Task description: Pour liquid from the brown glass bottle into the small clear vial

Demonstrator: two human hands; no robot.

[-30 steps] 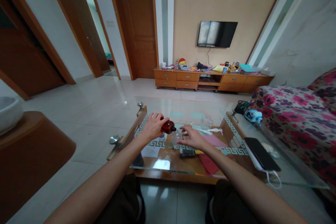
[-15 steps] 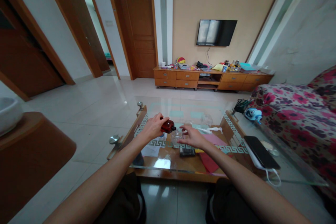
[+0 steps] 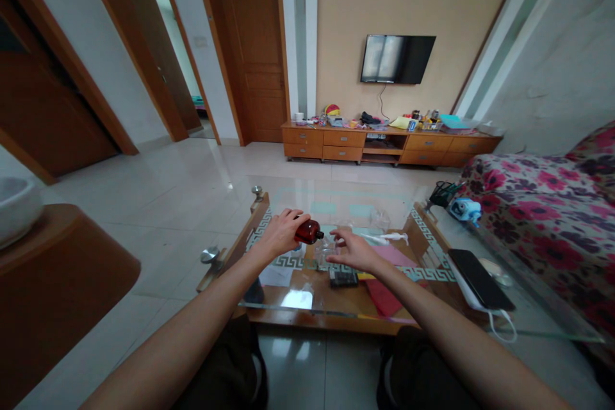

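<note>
My left hand (image 3: 284,232) grips a brown, see-through bottle (image 3: 307,231) from its base end. The bottle lies tilted almost level, its dark narrow neck pointing right. Below and to the right of that neck is a clear cup-like container (image 3: 325,255), hard to make out against the glass. My right hand (image 3: 354,250) is at the container's right side, thumb and fingers curved and apart. Whether the fingertips touch the container I cannot tell. Both hands are over the glass-topped coffee table (image 3: 307,312).
A dark box-like item (image 3: 343,278), a red sheet (image 3: 384,298) and white paper (image 3: 276,275) show at the table. A black phone (image 3: 480,278) lies on a white object at the right. Beyond stand a flowered sofa (image 3: 533,205) and a low cabinet (image 3: 343,138).
Hands, bottle and clear container hold nearly the same positions. The whole view has shifted very slightly.
</note>
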